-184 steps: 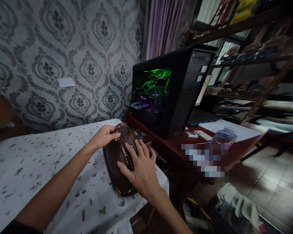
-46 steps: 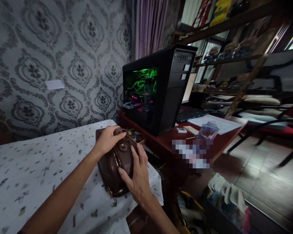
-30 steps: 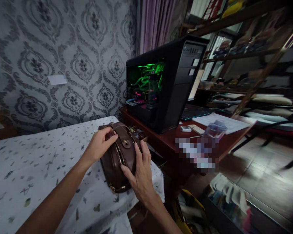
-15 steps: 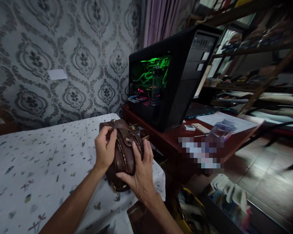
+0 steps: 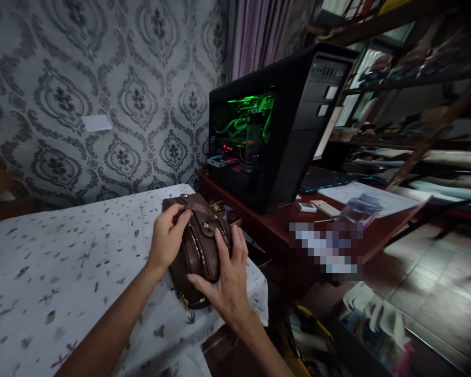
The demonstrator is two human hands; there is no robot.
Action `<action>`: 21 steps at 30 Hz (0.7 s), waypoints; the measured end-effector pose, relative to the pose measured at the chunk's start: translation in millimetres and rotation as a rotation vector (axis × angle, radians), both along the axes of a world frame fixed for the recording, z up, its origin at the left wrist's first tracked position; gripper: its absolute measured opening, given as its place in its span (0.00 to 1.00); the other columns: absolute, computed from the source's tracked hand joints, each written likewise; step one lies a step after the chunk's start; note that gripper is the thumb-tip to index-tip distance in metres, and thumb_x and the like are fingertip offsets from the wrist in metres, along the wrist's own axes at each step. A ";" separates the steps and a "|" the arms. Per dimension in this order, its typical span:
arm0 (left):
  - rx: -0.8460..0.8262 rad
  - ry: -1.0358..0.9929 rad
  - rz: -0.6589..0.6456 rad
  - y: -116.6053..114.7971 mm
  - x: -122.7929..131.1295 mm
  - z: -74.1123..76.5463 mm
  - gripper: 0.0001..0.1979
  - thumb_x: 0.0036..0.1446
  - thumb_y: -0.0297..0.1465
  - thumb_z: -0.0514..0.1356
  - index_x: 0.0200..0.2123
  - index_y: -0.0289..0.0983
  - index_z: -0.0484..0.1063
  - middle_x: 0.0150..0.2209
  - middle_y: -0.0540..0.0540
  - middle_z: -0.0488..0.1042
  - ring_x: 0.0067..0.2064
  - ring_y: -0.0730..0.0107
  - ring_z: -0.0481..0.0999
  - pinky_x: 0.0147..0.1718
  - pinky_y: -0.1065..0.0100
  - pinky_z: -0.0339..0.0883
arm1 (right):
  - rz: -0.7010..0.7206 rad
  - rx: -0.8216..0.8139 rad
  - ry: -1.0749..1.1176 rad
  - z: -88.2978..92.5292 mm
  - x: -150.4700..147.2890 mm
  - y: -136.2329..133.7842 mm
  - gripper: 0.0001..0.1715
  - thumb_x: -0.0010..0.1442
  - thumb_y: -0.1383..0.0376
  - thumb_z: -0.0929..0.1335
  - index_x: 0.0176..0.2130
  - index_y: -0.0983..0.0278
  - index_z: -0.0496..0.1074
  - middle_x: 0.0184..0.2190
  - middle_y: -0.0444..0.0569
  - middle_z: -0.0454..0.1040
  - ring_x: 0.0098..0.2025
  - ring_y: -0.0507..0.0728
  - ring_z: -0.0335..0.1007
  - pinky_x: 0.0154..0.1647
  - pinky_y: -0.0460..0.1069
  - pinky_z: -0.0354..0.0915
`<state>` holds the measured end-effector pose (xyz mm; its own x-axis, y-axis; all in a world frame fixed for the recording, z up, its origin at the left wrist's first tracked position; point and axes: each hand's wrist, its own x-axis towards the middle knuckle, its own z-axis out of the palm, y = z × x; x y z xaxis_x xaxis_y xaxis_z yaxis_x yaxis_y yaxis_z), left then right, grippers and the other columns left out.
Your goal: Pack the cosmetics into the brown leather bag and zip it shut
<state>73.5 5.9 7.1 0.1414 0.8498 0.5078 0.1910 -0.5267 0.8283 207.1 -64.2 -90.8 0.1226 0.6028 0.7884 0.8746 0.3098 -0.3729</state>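
Note:
A brown leather bag (image 5: 182, 275) with brass-coloured zippers and a snap strap lies on the patterned white cloth. My left hand (image 5: 165, 236) is closed in a pinch at the upper end of the front zipper (image 5: 198, 246), thumb and forefinger together on its pull; the pull itself is mostly hidden. Across the bag's right side, my right hand (image 5: 231, 280) grips it, thumb on the front and fingers over the far side near a second zipper. The snap strap (image 5: 207, 226) lies between both hands.
Right of the cloth-covered surface (image 5: 82, 251) stands a reddish desk (image 5: 267, 225) with a black computer tower (image 5: 286, 136) lit green inside. A clear plastic bottle (image 5: 359, 212) and papers (image 5: 388, 199) are on it. A box with white gloves (image 5: 372, 309) sits lower right.
The view has shifted slightly, so bag and desk appear a little farther right. Both hands keep nearly the same places on the bag; the left fingertips moved only slightly.

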 end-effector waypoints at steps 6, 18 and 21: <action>-0.024 0.116 -0.058 -18.4 0.4 3.8 0.13 0.62 0.40 0.57 0.33 0.37 0.72 0.30 0.52 0.72 0.31 0.71 0.69 0.30 0.72 0.61 | 0.024 0.017 0.005 -0.1 0.7 -0.2 0.56 0.57 0.35 0.67 0.71 0.59 0.49 0.72 0.62 0.42 0.72 0.77 0.41 0.65 0.75 0.55; 0.080 0.371 -0.093 4.9 19.4 33.6 0.11 0.56 0.36 0.59 0.40 0.38 0.73 0.37 0.48 0.77 0.39 0.64 0.73 0.39 0.67 0.63 | 0.114 0.011 0.161 -3.5 1.4 -10.1 0.45 0.67 0.46 0.64 0.72 0.60 0.45 0.73 0.60 0.41 0.74 0.71 0.41 0.67 0.72 0.55; 0.077 0.412 -0.131 10.4 27.1 39.0 0.09 0.57 0.38 0.59 0.35 0.38 0.74 0.33 0.49 0.76 0.36 0.65 0.72 0.37 0.68 0.62 | 0.098 0.029 0.238 -8.8 -1.0 -13.5 0.43 0.68 0.52 0.64 0.72 0.62 0.44 0.73 0.61 0.44 0.74 0.69 0.43 0.67 0.68 0.58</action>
